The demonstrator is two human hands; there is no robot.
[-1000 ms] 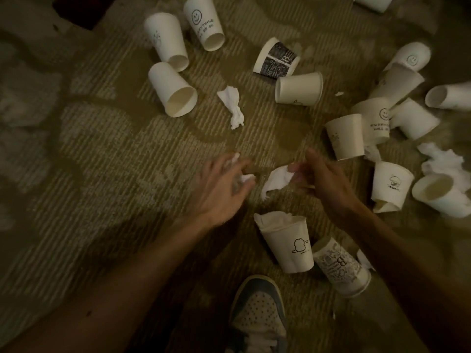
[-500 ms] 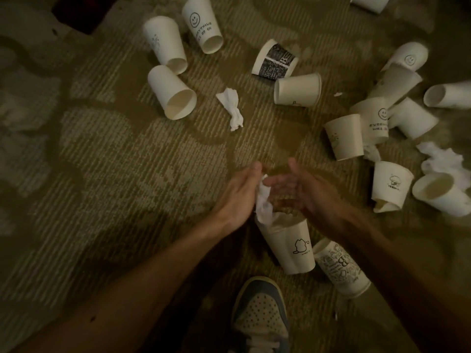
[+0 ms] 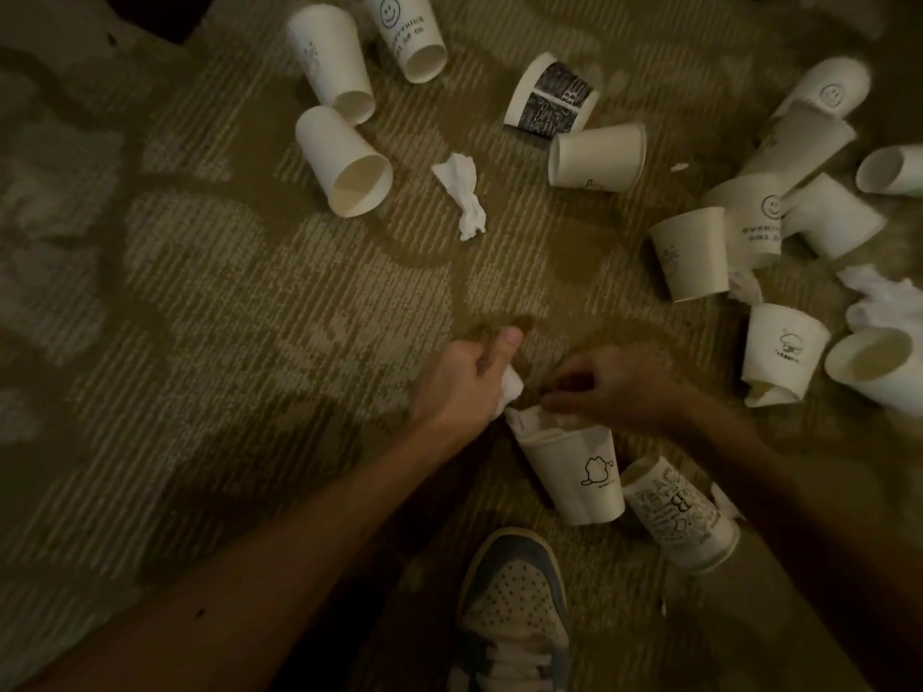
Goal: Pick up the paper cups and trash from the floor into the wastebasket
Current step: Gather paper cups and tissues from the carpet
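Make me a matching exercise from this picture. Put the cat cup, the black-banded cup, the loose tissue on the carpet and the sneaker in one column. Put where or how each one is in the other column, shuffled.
Things
1. cat cup
2. black-banded cup
3. loose tissue
4. sneaker

Place or state
A. at the bottom edge of the view
B. crumpled on bare carpet
C. stuffed with white paper
D. on its side, near the top

Pairs: 1-C, 2-D, 3-B, 4-A.
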